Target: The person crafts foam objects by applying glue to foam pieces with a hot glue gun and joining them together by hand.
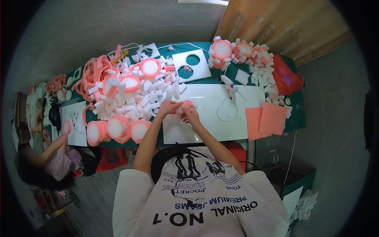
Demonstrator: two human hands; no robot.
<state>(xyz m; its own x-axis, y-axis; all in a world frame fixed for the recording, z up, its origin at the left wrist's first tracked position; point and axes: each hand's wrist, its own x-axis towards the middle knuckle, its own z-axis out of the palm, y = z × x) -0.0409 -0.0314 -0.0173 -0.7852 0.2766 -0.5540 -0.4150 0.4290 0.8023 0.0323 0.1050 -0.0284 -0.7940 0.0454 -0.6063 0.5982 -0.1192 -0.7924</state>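
Both my hands are drawn together over the white board (203, 130) in front of me. Between them is a small pink and white foam piece (189, 104), partly hidden by my fingers. My left hand (169, 108) pinches at its left side, palm down. Fingers curled, my right hand (190, 117) grips it from the near right side. A white glue gun (229, 83) lies to the right of the hands, its cable looped on the board. Close by on the left is a heap of small white foam blocks (148, 108).
Pink-rimmed white foam rounds (118, 128) line the near left, with more (221, 50) at the back right. Behind my hands lies a foam board with round holes (202, 73). Pink sheets (272, 118) and a red plastic bag (286, 76) are right. Another person (59, 162) sits left.
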